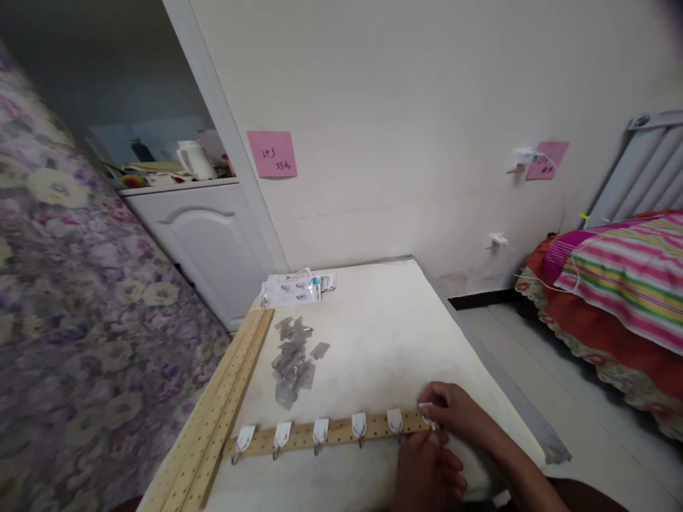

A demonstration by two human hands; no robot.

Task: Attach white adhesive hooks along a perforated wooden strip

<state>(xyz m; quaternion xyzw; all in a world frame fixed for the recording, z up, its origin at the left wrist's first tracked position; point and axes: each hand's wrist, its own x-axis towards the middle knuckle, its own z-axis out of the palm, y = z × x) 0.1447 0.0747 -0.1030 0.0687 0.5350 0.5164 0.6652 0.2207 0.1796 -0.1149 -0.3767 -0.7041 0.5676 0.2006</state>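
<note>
A narrow wooden strip with rows of holes (341, 432) lies across the near part of the table. Several white plastic hooks with metal prongs, one of them a white hook (359, 425), sit along it in a spaced row. At the strip's right end, the fingers of my right hand (453, 412) are closed on the last white adhesive hook (425, 407), which they partly cover. My left hand (427, 473) is just below, its fingertips pinched at the metal prong of that same hook. Whether the hook's back touches the wood is hidden by my fingers.
Clear grey plastic pieces (291, 363) lie in a loose pile left of the table's middle. More perforated wooden strips (218, 405) run along the left edge. Flat printed packages (291, 290) lie at the back left of the white table (384, 327). A bed (613, 284) stands on the right.
</note>
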